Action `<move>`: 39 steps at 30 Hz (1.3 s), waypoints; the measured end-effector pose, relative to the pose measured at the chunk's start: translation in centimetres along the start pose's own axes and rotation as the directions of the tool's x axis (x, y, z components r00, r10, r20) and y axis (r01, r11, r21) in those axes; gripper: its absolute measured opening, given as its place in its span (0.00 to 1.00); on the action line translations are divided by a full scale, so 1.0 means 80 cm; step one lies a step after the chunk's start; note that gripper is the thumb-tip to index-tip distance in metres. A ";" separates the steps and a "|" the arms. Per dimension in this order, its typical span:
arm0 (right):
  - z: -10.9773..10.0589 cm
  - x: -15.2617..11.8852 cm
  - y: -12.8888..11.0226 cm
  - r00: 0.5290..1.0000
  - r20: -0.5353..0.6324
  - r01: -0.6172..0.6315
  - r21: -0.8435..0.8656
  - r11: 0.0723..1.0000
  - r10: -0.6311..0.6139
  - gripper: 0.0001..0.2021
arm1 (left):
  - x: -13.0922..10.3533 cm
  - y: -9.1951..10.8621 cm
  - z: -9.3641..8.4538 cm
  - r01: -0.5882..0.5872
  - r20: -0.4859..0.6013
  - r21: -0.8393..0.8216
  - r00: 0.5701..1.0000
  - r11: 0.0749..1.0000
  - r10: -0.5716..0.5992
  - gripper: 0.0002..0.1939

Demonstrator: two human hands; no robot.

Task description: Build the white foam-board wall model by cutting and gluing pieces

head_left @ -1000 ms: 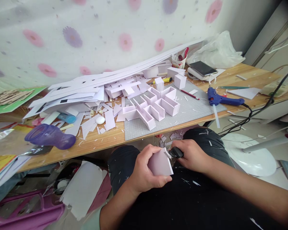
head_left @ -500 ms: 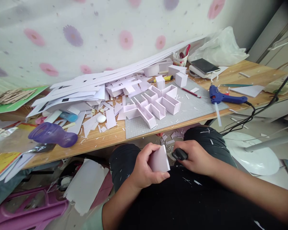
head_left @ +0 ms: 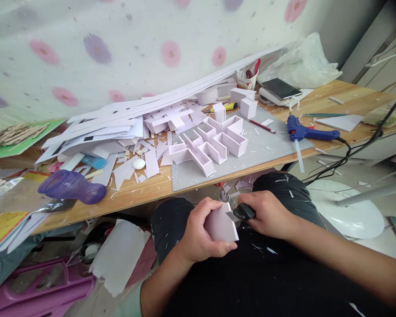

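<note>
My left hand (head_left: 203, 233) is closed round a small white foam board piece (head_left: 220, 223), thumb below and fingers above, held over my lap. In my right hand (head_left: 267, 215) is a black utility knife (head_left: 244, 211); its short blade meets the upper right edge of the board. Beyond my hands, a white foam board model (head_left: 211, 145) with open-topped, branching walls stands on the grey cutting mat (head_left: 267, 152). Small white box shapes (head_left: 248, 108) sit behind it.
A blue glue gun (head_left: 312, 132) rests at the table's right with its cable trailing off. A yellow cutter (head_left: 229, 107) and a red pencil (head_left: 262, 126) lie near the model. White scraps (head_left: 152, 163), a purple container (head_left: 73, 186) and stacked sheets (head_left: 95, 127) cover the left side.
The knife has come left and its blade now touches the board's edge. My left hand has tilted the board slightly, turning its face more toward me.
</note>
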State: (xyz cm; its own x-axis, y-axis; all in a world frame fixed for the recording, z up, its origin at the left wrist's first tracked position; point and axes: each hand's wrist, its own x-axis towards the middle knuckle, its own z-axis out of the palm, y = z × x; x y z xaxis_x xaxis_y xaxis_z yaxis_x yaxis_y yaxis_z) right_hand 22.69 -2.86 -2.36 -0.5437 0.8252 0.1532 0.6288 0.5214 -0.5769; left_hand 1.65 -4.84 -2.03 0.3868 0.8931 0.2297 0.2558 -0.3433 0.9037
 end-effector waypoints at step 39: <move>-0.008 0.001 -0.009 1.000 -0.003 -0.021 0.130 0.991 0.021 0.05 | -0.009 -0.015 0.008 -0.001 -0.120 -0.063 0.993 0.998 -0.007 0.26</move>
State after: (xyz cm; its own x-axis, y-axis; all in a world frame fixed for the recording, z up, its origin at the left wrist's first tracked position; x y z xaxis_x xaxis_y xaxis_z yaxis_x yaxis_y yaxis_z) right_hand 22.52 -3.03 -1.43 -0.5287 0.8367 0.1428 0.5625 0.4714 -0.6793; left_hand 1.65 -5.22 -3.54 0.2764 0.9237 0.2652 0.1995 -0.3251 0.9244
